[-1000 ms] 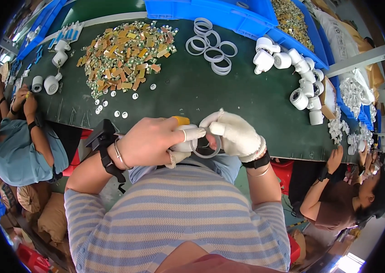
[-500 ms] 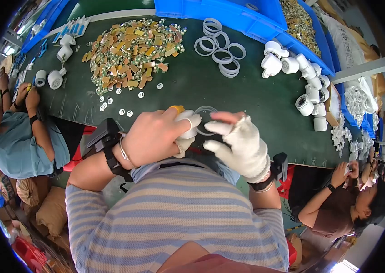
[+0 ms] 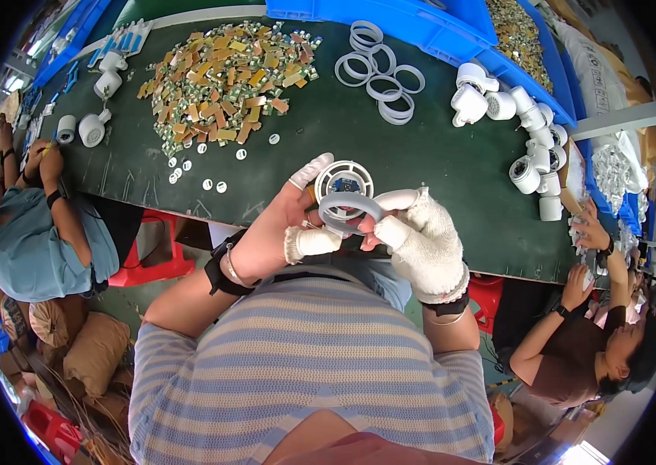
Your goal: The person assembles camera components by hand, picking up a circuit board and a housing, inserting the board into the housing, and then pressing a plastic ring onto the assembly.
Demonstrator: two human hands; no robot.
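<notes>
My left hand [image 3: 274, 232], with covered fingertips, grips a round white plastic housing [image 3: 370, 184] whose open end faces up and shows a small blue circuit board [image 3: 344, 185] inside. In my gloved right hand [image 3: 425, 244] a grey ring [image 3: 350, 203] is pinched between thumb and fingers. The ring is tilted and overlaps the near side of the housing; whether the two touch I cannot tell. Both hands are close together over the table's near edge. Beyond them lie several loose grey rings [image 3: 381, 88] and a heap of small circuit boards [image 3: 223, 81].
White round discs [image 3: 207, 184] lie before the heap. White housings [image 3: 525, 175] line the table's right side by a blue bin [image 3: 390, 27]. One person [image 3: 41, 240] works at left, another [image 3: 576, 349] at right. A red stool [image 3: 154, 252] stands below the table at left.
My left hand has turned, so the housing's open end now shows. My right hand has brought the grey ring up to it. The person at right has reached toward the table.
</notes>
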